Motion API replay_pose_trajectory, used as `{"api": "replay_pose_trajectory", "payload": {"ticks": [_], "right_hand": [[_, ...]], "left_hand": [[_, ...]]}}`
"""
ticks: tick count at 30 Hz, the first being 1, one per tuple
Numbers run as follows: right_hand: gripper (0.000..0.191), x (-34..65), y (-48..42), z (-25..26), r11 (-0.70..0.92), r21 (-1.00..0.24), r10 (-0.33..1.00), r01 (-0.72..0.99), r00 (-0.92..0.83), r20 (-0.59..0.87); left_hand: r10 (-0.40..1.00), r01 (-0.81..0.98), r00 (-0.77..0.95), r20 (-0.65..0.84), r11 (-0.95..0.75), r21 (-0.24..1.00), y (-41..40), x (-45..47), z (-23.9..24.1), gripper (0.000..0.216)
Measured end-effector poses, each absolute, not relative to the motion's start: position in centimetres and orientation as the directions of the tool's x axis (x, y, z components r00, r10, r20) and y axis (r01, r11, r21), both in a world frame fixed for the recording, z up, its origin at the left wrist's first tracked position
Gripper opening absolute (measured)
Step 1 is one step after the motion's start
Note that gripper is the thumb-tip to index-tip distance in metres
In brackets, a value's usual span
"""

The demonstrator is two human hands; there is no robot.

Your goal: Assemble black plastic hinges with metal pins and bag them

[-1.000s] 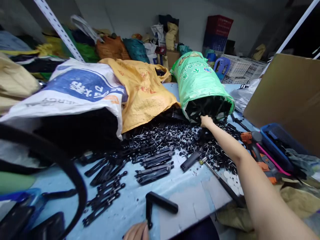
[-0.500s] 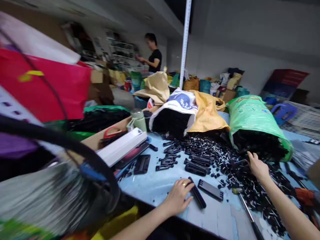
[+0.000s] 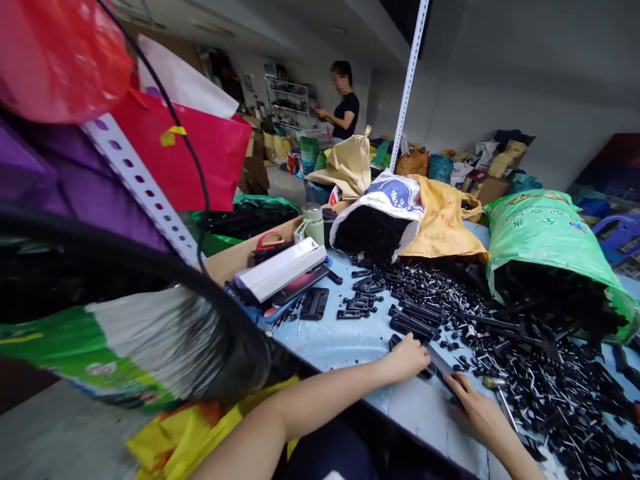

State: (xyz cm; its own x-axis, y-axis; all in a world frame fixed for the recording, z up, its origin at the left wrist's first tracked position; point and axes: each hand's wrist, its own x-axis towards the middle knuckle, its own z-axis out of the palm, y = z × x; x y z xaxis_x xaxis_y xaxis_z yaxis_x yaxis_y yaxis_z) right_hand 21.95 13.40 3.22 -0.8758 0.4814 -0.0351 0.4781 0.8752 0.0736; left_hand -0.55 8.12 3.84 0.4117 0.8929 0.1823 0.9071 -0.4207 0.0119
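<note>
My left hand is curled over a flat black plastic part lying on the light-blue table. My right hand rests just to its right, fingers closed on the other end of the same part. A big heap of small black plastic pieces with metal pins spreads out to the right of both hands. Stacked black strips lie just beyond my left hand.
A green sack, a yellow sack and a white-and-blue sack lie open at the back. A white box, red scissors and a green flask stand left. A person in black stands far off. A screwdriver lies by my right hand.
My right hand has drawn back from the green sack's mouth to the black part near the table's edge. My left hand has shifted onto that part. The view has swung left.
</note>
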Motion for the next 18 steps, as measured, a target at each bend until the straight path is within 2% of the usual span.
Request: {"api": "replay_pose_trajectory", "payload": {"ticks": [3,5,9,11,13,16,18], "right_hand": [[0.051,23.3,13.7,1.5,0.848,-0.029,0.53,0.529,-0.846,0.051],[0.052,24.4,13.7,0.7,0.85,-0.055,0.526,0.524,-0.838,0.144],[0.046,26.7,13.7,-0.3,0.838,0.025,0.503,0.546,-0.789,0.353],[0.04,27.3,13.7,-0.3,0.819,0.059,0.502,0.57,-0.763,0.406],[0.043,27.5,13.5,0.3,0.805,0.09,0.509,0.586,-0.761,0.401],[0.046,26.9,12.2,2.2,0.786,0.118,0.551,0.607,-0.774,0.312],[0.042,26.1,10.9,3.8,0.786,0.072,0.588,0.614,-0.778,0.219]], "left_hand": [[0.924,0.932,0.347,0.163,-0.359,0.05,8.8,-0.7,4.6,0.008],[0.926,0.933,0.341,0.16,-0.355,0.065,8.2,-0.8,5.0,0.008],[0.931,0.936,0.341,0.127,-0.35,0.05,5.7,-0.8,5.2,0.009],[0.929,0.932,0.354,0.105,-0.36,0.04,4.7,-0.7,5.0,0.01],[0.931,0.931,0.359,0.07,-0.362,0.045,4.1,-0.6,4.8,0.01],[0.94,0.937,0.34,0.01,-0.34,0.083,3.6,-0.3,4.5,0.011],[0.941,0.933,0.337,-0.006,-0.333,0.139,3.4,-0.1,4.5,0.017]]}}
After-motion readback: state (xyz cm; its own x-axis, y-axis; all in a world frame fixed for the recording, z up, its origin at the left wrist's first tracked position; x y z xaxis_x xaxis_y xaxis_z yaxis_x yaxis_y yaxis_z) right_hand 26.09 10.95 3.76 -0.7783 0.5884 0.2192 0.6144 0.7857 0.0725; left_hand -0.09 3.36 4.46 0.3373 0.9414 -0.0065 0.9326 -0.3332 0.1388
